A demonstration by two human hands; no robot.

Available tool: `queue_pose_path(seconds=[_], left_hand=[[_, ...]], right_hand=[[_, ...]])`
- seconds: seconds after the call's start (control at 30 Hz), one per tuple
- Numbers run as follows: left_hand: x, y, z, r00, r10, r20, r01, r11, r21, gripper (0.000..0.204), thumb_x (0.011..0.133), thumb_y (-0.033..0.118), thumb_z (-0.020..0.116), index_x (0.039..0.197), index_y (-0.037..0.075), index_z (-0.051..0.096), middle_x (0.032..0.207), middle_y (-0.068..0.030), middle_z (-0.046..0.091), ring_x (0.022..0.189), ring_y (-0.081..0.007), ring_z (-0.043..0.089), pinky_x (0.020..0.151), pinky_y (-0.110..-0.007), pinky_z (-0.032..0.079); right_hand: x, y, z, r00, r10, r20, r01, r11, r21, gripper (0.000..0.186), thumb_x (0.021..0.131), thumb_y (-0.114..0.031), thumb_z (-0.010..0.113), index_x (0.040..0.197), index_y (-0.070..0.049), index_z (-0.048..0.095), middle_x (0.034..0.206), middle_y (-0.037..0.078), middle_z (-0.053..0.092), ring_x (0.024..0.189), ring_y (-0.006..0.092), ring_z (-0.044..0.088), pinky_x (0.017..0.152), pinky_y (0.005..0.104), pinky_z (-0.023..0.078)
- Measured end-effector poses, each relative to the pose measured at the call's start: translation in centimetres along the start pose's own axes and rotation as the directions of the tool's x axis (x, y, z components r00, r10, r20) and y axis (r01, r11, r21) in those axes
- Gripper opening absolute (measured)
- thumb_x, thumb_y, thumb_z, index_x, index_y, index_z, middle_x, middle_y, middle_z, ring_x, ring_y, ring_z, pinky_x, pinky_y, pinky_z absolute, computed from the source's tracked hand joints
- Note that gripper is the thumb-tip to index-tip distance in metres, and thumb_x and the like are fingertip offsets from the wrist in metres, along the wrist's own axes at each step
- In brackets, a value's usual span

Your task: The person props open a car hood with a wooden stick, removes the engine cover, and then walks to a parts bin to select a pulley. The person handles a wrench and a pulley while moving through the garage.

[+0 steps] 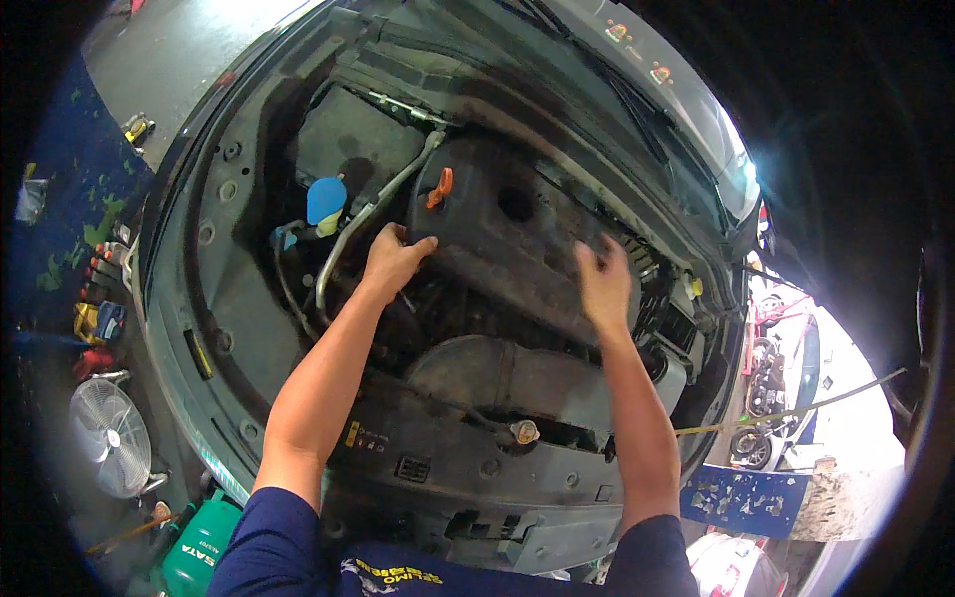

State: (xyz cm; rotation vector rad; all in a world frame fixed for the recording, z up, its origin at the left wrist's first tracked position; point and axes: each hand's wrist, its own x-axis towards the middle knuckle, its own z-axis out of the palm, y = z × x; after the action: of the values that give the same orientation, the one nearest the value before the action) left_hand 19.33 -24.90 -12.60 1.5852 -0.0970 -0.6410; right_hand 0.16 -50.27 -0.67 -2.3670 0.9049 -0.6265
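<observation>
A dark plastic engine cover (497,249) with an orange dipstick handle (441,186) and a round hole sits in an open engine bay. My left hand (398,257) grips the cover's left edge near its front corner, thumb and fingers curled on it. Over the right part of the cover, my right hand (603,279) is slightly blurred, its fingers bent and apart; whether they touch it is unclear. Left of the cover stand a blue cap (326,199) and a curved silver pipe (338,259). A small metal cap (525,432) lies in front.
The raised hood at right is propped by a thin rod (796,405). A windshield with wipers lies beyond the bay. At left are a fan (109,438), a green tank (195,547) and a blue panel (80,199). Motorcycles (761,388) stand at right.
</observation>
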Motion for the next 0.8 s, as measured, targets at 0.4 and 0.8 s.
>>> queue_pose_path(seconds=[0.4, 0.8], left_hand=[[1.1, -1.5, -0.2, 0.999, 0.039, 0.021, -0.043, 0.977, 0.210, 0.069, 0.078, 0.037, 0.084, 0.123, -0.010, 0.062, 0.119, -0.0274, 0.070, 0.113, -0.0380, 0.068, 0.098, -0.042, 0.051], [0.0, 0.1, 0.2, 0.999, 0.018, -0.026, -0.013, 0.982, 0.190, 0.048, 0.086, 0.028, 0.079, 0.116, -0.005, 0.061, 0.103, -0.0127, 0.069, 0.083, -0.0219, 0.065, 0.074, -0.034, 0.054]], right_hand=[[9.3, -26.0, 2.2, 0.775, -0.622, 0.113, 0.610, 0.689, -0.391, 0.031, 0.095, -0.028, 0.057, 0.096, 0.000, 0.070, 0.092, 0.026, 0.071, 0.090, 0.0436, 0.070, 0.082, 0.0533, 0.056], [-12.4, -15.0, -49.4, 0.913, -0.141, -0.382, -0.281, 0.462, -0.841, 0.034, 0.109, -0.028, 0.046, 0.100, -0.003, 0.067, 0.083, 0.016, 0.067, 0.071, 0.0259, 0.066, 0.067, 0.0376, 0.051]])
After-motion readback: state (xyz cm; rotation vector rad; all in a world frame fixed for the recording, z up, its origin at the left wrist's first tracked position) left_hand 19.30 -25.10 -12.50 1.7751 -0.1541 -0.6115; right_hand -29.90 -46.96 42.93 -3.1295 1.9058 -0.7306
